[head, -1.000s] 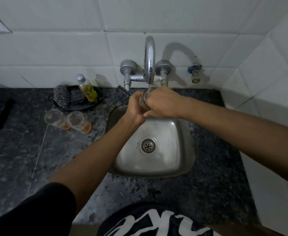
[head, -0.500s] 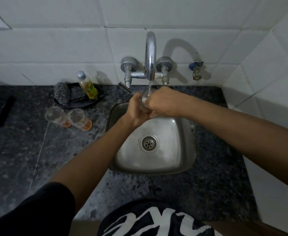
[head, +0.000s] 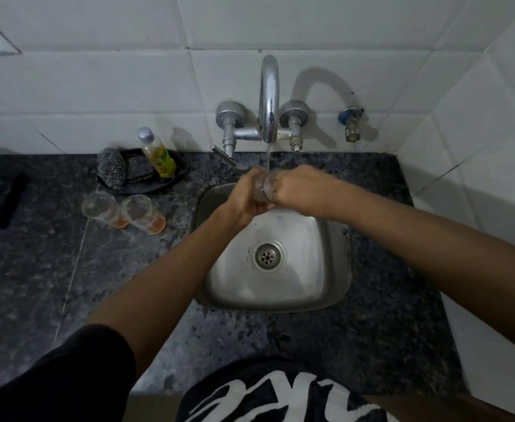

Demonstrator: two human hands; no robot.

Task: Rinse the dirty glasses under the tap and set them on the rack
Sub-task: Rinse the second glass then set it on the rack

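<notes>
glass under tap, gripped between left hand and right hand.

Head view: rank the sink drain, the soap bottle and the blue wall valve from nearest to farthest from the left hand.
From the left hand:
1. Sink drain, just below it in the basin.
2. Soap bottle, to its left on the black tray.
3. Blue wall valve, up on the tiles to the right, beyond the tap.

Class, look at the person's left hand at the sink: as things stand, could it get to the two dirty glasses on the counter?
Probably not yet. The left hand grips the glass under the tap. The two dirty glasses stand unblocked on its side; once freed, it likely could.
</notes>
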